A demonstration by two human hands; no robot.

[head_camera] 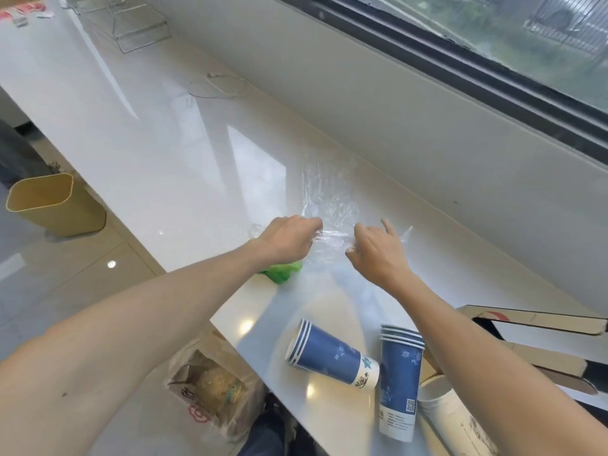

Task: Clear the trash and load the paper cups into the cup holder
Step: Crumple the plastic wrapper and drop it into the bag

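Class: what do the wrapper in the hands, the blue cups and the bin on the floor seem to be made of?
Wrapper: thin clear plastic film, glossy and crinkled.
Blue cups: paper, probably; matte printed walls, rolled rims.
Bin: smooth yellowish plastic, seemingly; could be coated metal.

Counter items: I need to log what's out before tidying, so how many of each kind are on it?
Blue cup stacks: 2
White cup stacks: 1
Clear plastic wrap: 1, held by left hand and right hand
Green bag: 1
Cardboard box: 1
Wire rack: 1
Total: 7
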